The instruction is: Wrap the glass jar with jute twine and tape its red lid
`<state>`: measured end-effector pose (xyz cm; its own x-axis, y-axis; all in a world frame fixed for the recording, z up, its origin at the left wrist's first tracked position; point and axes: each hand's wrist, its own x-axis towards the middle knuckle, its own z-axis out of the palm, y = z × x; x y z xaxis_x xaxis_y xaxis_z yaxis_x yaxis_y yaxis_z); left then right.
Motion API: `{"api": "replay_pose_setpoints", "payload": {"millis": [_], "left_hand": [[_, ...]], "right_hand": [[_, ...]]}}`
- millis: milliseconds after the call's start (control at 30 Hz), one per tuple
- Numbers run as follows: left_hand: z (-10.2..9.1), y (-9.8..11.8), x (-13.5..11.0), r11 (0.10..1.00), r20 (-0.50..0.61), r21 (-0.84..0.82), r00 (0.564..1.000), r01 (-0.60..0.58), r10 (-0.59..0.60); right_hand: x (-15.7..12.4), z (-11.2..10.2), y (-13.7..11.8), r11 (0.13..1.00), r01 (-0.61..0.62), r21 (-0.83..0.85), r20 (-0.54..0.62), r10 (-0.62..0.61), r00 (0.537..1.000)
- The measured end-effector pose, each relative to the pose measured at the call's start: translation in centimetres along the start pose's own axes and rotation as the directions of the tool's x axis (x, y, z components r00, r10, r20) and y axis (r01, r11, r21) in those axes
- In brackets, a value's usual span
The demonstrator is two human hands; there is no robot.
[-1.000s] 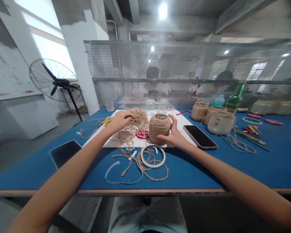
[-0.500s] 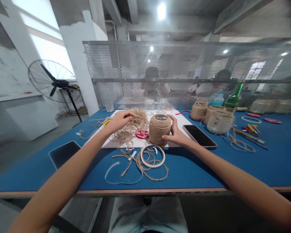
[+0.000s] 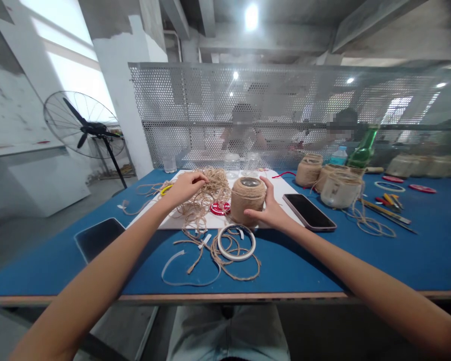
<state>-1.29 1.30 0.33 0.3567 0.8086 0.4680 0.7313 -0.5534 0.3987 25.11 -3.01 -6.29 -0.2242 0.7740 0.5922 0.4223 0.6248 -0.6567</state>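
A glass jar wrapped in jute twine [image 3: 247,199] stands upright on a white board [image 3: 285,189] in the middle of the blue table [image 3: 398,255]. My right hand [image 3: 269,208] cups its right side, thumb and fingers curled around it. To the left, my left hand [image 3: 185,187] pinches strands in a loose tangle of jute twine [image 3: 206,196] lying on the board. A red round lid [image 3: 220,208] lies between the tangle and the jar.
A white tape ring [image 3: 236,241] and twine scraps lie near the front edge. Phones lie at the left [image 3: 98,237] and right [image 3: 308,211]. More wrapped jars [image 3: 325,180], a green bottle [image 3: 364,149] and tools [image 3: 389,206] stand at the right. Behind a perforated screen sit other people. A fan [image 3: 83,126] stands left.
My right hand shifted slightly on the jar, its thumb sliding round the near side. My left hand stays in the twine tangle.
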Motion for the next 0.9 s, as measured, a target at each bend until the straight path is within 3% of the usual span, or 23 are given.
{"api": "replay_pose_setpoints", "payload": {"millis": [400,567,733,900], "left_hand": [[0.03,-0.08,0.06,1.000,-0.015,-0.009,1.000,-0.003,0.003],[0.07,-0.13,0.09,1.000,-0.022,-0.002,1.000,0.004,-0.004],[0.10,-0.13,0.09,1.000,-0.022,0.004,1.000,-0.003,0.003],[0.07,-0.04,0.00,1.000,-0.010,0.008,1.000,-0.011,0.012]], "right_hand": [[0.39,-0.85,0.40,0.993,0.020,0.120,0.114,-0.034,0.993],[0.39,-0.60,0.00,0.991,-0.008,0.136,0.095,-0.005,0.995],[0.23,-0.19,-0.24,0.999,-0.015,0.051,0.020,0.014,1.000],[0.27,-0.43,0.17,0.998,-0.011,0.062,0.040,0.008,0.999]]}}
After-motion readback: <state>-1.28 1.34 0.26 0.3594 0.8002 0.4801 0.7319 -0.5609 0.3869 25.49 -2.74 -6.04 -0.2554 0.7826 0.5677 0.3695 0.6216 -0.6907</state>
